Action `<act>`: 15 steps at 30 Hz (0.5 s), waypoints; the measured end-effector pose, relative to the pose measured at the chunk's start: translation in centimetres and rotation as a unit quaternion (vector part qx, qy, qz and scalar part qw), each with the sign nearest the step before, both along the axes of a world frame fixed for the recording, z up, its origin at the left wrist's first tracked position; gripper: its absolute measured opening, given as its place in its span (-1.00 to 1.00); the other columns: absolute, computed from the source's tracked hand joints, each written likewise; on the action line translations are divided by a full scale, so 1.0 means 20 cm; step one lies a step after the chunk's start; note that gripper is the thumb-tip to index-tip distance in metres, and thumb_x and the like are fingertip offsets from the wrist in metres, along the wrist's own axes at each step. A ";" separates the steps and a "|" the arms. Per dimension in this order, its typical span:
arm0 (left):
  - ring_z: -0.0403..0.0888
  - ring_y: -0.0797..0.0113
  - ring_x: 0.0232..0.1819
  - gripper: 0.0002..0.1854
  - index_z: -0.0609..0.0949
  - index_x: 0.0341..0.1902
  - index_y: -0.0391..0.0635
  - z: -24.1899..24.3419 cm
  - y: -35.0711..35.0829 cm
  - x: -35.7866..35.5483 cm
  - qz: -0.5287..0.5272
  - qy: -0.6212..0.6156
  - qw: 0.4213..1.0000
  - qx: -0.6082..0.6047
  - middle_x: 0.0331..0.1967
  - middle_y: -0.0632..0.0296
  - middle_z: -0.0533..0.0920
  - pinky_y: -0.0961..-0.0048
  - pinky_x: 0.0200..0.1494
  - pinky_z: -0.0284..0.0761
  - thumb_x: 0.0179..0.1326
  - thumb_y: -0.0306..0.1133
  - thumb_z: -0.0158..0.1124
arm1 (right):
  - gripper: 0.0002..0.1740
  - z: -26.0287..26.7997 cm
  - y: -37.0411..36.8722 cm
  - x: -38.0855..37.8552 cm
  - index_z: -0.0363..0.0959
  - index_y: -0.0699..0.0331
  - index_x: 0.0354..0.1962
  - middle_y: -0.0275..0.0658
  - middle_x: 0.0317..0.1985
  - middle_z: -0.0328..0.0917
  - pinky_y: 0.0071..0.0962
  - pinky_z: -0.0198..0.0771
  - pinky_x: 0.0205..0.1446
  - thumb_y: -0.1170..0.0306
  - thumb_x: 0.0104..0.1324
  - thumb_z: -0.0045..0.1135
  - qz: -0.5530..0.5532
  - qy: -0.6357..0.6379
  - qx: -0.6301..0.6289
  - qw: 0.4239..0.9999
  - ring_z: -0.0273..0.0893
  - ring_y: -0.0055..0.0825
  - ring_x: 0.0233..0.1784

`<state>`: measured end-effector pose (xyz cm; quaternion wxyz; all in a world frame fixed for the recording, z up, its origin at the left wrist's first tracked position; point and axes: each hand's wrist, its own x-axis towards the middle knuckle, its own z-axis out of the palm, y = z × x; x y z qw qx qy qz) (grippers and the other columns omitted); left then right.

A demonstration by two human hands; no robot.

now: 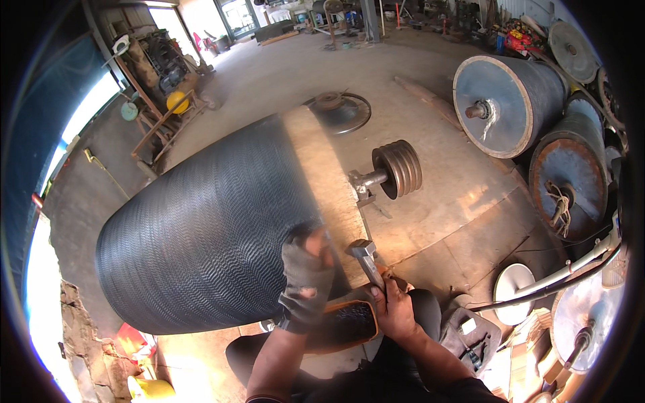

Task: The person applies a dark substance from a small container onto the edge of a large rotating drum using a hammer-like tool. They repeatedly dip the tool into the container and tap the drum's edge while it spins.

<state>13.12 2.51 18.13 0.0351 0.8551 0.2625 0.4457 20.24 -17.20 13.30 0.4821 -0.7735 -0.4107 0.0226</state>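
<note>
A large drum with a dark, finely ridged covering lies on its side before me. A pale bare band runs around its right end. My left hand, in a worn grey glove with holes, is at the edge of the dark covering. Blur hides whether its fingers grip anything. My right hand is bare and closed around the handle of a hammer. The hammer's metal head is raised near the band's lower right edge. Below the drum, between my legs, is an orange-rimmed container with a dark inside.
A grooved pulley sticks out on the drum's shaft. Beyond it a round disc lies on the floor. More drums stand at the right. A grey tool tray sits by my right leg; a wheeled frame stands far left.
</note>
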 end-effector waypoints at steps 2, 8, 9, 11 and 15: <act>0.56 0.12 -0.17 -0.35 0.52 0.22 -0.06 0.02 0.01 0.02 0.012 0.026 0.999 -0.031 -0.29 0.26 0.62 0.16 -0.04 0.48 -0.04 -0.65 0.41 | -0.70 0.02 0.02 0.01 0.35 0.35 0.01 0.12 -0.41 0.61 0.05 0.52 -0.35 0.33 0.48 0.13 0.003 -0.004 0.013 1.000 0.60 0.21 -0.41; 0.55 0.12 -0.23 -0.29 0.45 0.29 -0.21 0.09 0.00 0.09 -0.051 -0.009 0.994 -0.099 -0.32 0.22 0.59 0.14 -0.08 0.47 -0.07 -0.63 0.35 | -0.73 0.15 0.10 0.02 0.37 0.39 0.01 0.10 -0.42 0.59 0.04 0.48 -0.35 0.35 0.52 0.07 -0.001 -0.020 -0.019 1.000 0.61 0.17 -0.40; 0.59 0.08 -0.20 -0.27 0.43 0.34 -0.20 0.09 0.00 0.09 -0.053 0.003 0.993 -0.110 -0.26 0.10 0.60 0.15 -0.10 0.53 -0.01 -0.54 0.36 | -0.74 0.15 0.11 0.03 0.37 0.37 -0.01 0.10 -0.45 0.58 0.05 0.47 -0.36 0.35 0.51 0.07 -0.002 -0.027 -0.051 0.998 0.61 0.17 -0.43; 0.68 0.00 -0.15 -0.24 0.41 0.44 -0.18 0.08 0.01 0.08 -0.055 0.027 0.989 -0.133 -0.14 -0.12 0.63 0.15 -0.13 0.65 0.10 -0.38 0.40 | -0.71 0.14 0.10 0.04 0.36 0.38 0.02 0.10 -0.46 0.58 0.05 0.48 -0.38 0.34 0.50 0.08 -0.006 -0.031 -0.065 0.997 0.61 0.16 -0.46; 0.56 0.07 -0.09 0.02 0.16 0.56 -0.26 0.12 -0.08 0.07 0.008 0.035 0.995 -0.092 -0.09 0.15 0.60 0.15 0.05 0.49 -0.04 -0.59 0.40 | -0.57 0.15 0.09 0.05 0.31 0.46 0.14 0.12 -0.42 0.60 0.05 0.52 -0.36 0.34 0.47 0.09 -0.007 -0.052 -0.049 0.997 0.62 0.16 -0.46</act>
